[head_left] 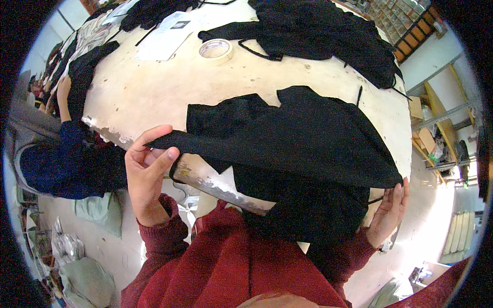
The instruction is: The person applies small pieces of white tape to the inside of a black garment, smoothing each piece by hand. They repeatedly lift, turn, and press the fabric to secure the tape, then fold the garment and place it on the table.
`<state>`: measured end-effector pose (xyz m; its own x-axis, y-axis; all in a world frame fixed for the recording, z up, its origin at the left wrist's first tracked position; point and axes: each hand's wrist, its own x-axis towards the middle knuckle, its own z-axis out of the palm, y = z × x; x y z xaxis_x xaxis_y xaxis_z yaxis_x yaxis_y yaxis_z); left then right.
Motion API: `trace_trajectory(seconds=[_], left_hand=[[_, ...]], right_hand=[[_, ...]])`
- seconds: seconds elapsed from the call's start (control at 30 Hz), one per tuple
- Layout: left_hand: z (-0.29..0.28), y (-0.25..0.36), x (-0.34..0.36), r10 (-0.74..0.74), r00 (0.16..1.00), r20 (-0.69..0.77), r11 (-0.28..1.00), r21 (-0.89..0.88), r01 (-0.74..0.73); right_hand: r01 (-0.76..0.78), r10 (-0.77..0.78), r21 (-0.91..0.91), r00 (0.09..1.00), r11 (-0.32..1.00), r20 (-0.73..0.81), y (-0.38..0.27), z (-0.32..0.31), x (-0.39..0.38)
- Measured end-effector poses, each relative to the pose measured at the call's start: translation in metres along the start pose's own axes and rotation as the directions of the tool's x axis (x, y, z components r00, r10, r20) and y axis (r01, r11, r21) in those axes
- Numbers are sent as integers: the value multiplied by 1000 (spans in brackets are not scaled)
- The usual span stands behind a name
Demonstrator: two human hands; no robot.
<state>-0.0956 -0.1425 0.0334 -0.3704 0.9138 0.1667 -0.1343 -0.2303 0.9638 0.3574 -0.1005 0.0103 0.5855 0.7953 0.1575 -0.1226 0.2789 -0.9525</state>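
A black fabric garment [308, 138] lies over the near edge of the pale worktable, part of it hanging down toward my body. My left hand [151, 164] is closed on a narrow, folded end of it, lifted at the left, thumb below and index finger above. At the other end, my right hand [390, 205] grips the garment's right corner between its fingers, the thumb mostly hidden by the cloth. A thin black cord shows beside the right hand.
The worktable [138, 97] holds a tape roll [215, 50], papers [162, 36] and black garment piles [318, 36] at the back. A co-worker [72, 164] in dark blue handles cloth at left. Bags [87, 282] lie on the floor; shelving [436, 128] stands at right.
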Motion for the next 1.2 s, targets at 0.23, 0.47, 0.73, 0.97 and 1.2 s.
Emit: trace_trajectory(seconds=[0.23, 0.47, 0.73, 0.97, 1.2], left_hand=[[9, 7, -3, 17, 999, 43, 1000, -5, -17], [15, 15, -5, -67, 995, 74, 997, 28, 66], [15, 14, -5, -81, 993, 84, 996, -28, 84], [7, 17, -4, -58, 998, 7, 998, 39, 58], [4, 13, -8, -49, 998, -50, 993, 104, 54]], right_hand=[[-12, 12, -24, 1000, 1000, 11, 5, -3, 0], [-59, 58, -79, 998, 995, -26, 3, -1, 1], [-57, 58, -151, 998, 987, 1, 3, -4, 2], [-23, 12, -207, 999, 978, -53, -2, -2, -7], [-44, 39, -168, 999, 985, -30, -3, 1, -8]])
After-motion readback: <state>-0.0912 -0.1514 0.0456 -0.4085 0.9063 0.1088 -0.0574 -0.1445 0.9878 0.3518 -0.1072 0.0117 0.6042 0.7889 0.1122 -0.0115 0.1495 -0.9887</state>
